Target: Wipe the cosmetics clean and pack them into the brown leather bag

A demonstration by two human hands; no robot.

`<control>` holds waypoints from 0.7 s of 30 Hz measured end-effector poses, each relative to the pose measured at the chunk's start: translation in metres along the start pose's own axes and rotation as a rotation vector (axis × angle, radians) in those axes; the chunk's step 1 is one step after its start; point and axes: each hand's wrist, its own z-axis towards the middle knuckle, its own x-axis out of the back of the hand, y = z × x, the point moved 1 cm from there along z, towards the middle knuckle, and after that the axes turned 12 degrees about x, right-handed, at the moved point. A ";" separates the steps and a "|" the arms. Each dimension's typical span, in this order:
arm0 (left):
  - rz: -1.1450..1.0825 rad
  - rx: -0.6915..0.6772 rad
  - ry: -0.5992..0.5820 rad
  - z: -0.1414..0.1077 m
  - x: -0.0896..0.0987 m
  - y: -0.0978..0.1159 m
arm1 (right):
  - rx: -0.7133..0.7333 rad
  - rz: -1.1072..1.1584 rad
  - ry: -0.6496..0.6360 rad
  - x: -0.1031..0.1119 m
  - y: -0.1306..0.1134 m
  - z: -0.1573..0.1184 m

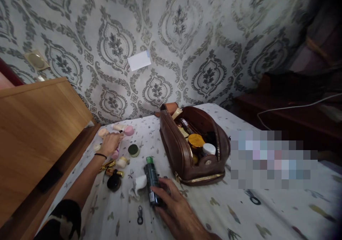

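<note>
My right hand (pixel 176 206) is closed around the lower part of a dark bottle with a green cap (pixel 153 181), which lies on the patterned sheet. At the left, my left hand (pixel 110 143) reaches over a group of small cosmetics; its fingertips are near a pink round jar (pixel 129 130), and what they hold, if anything, is hidden. Beside that hand are a green-lidded jar (pixel 133 150), a small cream jar (pixel 122 162), gold-capped bottles (pixel 114 172) and a black round container (pixel 113 183). An open brown leather bag (pixel 171 143) holds a gold-lidded jar (pixel 196 140) and a white-lidded jar (pixel 208 149).
A crumpled white tissue (pixel 138 186) lies left of the bottle. The wooden cabinet (pixel 45 122) borders the left side, and the patterned wall (pixel 160 54) stands behind. At the right are a blurred-out patch (pixel 272 161) and a white cable (pixel 294 107).
</note>
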 end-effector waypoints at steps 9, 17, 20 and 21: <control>-0.090 0.181 0.114 -0.021 0.027 -0.030 | 0.013 0.004 0.013 -0.001 0.000 0.002; -0.097 0.160 0.031 -0.012 -0.009 -0.045 | -0.064 0.040 0.005 0.005 -0.006 0.003; -0.085 0.088 -0.020 0.003 -0.014 -0.038 | -0.055 0.036 0.002 0.006 -0.008 0.005; -0.076 0.059 -0.046 0.009 -0.016 -0.033 | -0.047 0.034 0.005 0.007 -0.009 0.006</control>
